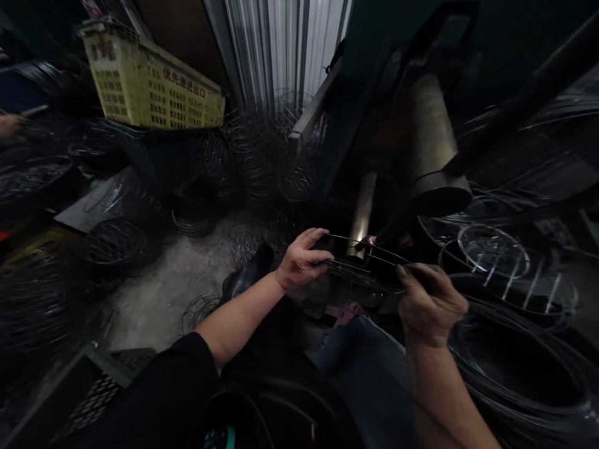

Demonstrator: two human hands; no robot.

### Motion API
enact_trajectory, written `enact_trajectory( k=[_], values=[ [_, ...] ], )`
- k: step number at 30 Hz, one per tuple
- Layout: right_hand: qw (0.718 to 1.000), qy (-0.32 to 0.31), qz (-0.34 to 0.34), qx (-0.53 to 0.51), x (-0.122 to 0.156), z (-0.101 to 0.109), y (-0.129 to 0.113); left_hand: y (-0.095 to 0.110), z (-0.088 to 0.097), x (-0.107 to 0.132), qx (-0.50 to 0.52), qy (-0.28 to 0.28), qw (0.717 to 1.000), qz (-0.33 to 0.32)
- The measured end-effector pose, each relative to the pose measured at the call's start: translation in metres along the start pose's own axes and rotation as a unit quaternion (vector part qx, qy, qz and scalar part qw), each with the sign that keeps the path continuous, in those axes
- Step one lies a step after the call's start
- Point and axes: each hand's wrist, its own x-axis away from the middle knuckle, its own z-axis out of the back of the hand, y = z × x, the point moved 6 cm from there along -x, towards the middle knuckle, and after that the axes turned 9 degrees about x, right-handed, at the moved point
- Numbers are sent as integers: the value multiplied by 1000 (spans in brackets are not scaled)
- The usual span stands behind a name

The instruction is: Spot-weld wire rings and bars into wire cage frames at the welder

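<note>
A round wire frame [349, 267] with thin metal rods spans the space between my two hands. My left hand [304, 259] pinches its left side, thumb and fingers closed on the wire. On the other side my right hand [430, 299] grips the rim with bent fingers. The frame's far edge lies at the tip of a brass-coloured rod [364, 215] that juts from the machine, where a small orange glow shows. Above and to the right hangs a thick metal cylinder [440, 143]. Whether the wire touches the rod's tip I cannot tell.
Coils of wire [519, 362] are piled at the right, below a wire rack [510, 262]. A yellow crate [154, 81] stands at the back left, with stacked wire frames [253, 156] beside it. Another person's hand [12, 125] shows at the far left. A green crate [88, 386] sits lower left.
</note>
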Motion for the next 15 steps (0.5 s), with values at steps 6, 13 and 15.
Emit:
enact_trajectory(
  k=[6, 13, 15],
  values=[
    [1000, 11, 11, -12, -10, -6, -3, -5, 3, -8, -2, 9, 1000, 0],
    [1000, 10, -9, -3, -14, -9, 3, -11, 1, -13, -4, 9, 1000, 5],
    [1000, 10, -10, -4, -15, -9, 4, -12, 0, -14, -6, 10, 1000, -2]
  ],
)
